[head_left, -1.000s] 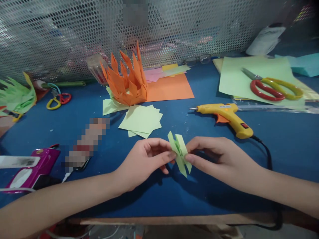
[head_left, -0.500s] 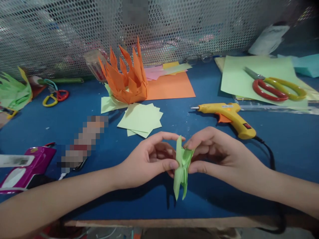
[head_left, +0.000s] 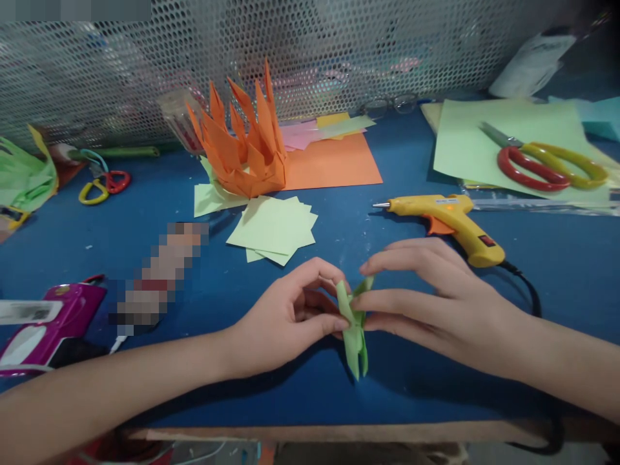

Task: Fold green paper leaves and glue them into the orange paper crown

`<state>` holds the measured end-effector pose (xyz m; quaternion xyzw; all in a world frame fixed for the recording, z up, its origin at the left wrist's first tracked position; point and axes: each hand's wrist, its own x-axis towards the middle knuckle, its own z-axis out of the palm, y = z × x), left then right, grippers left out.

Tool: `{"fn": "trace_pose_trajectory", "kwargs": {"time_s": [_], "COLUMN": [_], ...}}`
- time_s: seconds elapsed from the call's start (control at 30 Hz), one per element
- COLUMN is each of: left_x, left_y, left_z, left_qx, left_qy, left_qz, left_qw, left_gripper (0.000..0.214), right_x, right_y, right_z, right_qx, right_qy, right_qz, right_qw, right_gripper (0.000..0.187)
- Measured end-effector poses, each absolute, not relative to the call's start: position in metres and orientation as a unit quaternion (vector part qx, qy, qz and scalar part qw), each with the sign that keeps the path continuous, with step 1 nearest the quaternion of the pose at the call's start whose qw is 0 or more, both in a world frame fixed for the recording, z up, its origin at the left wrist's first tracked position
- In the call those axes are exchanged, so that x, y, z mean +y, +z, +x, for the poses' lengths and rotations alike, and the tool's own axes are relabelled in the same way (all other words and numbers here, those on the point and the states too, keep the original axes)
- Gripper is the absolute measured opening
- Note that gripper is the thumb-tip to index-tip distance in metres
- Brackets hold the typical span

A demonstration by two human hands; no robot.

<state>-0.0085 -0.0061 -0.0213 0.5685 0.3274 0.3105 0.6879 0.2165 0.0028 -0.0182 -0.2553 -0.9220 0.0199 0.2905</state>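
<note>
A folded piece of light green paper (head_left: 356,349) stands upright between my hands, just above the near part of the blue table. My left hand (head_left: 295,316) pinches its left side between thumb and fingers. From the right, my right hand (head_left: 436,303) takes hold of it, with a middle fingertip on the fold and the thumb at its right edge. The index finger is raised near the paper's top. Part of the folds is hidden behind the fingers. Beyond my hands lies a fanned stack of green paper squares (head_left: 274,226).
An orange folded-paper crown shape (head_left: 247,155) stands at the back. A yellow glue gun (head_left: 445,219) with a black cord lies right. Large scissors (head_left: 547,165) rest on green sheets (head_left: 465,148). Small scissors (head_left: 104,184) and a purple device (head_left: 58,323) are left. Metal mesh (head_left: 314,58) closes the back.
My right index finger has lifted and spread from the others, and the middle finger now presses the fold. The green paper has tilted and dropped slightly. My left hand keeps its pinch.
</note>
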Motion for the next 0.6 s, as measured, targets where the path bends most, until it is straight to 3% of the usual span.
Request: {"fn": "trace_pose_trajectory", "kwargs": {"time_s": [0.23, 0.4, 0.6], "left_x": [-0.014, -0.022, -0.027], "left_y": [-0.020, -0.022, -0.023], "left_z": [-0.007, -0.009, -0.007], "left_qx": [0.346, 0.313, 0.308], "left_qy": [0.411, 0.448, 0.465], "left_qz": [0.645, 0.711, 0.691], "left_qw": [0.544, 0.443, 0.460], "left_gripper": [0.021, 0.026, 0.036], "right_x": [-0.005, -0.013, -0.018], "right_y": [-0.014, -0.004, -0.006], "right_z": [0.214, 0.217, 0.225], "right_qx": [-0.889, -0.903, -0.899], "right_qy": [-0.004, 0.004, 0.030], "right_qz": [-0.294, -0.281, -0.311], "right_qw": [0.350, 0.325, 0.306], "right_gripper": [0.010, 0.008, 0.027]}}
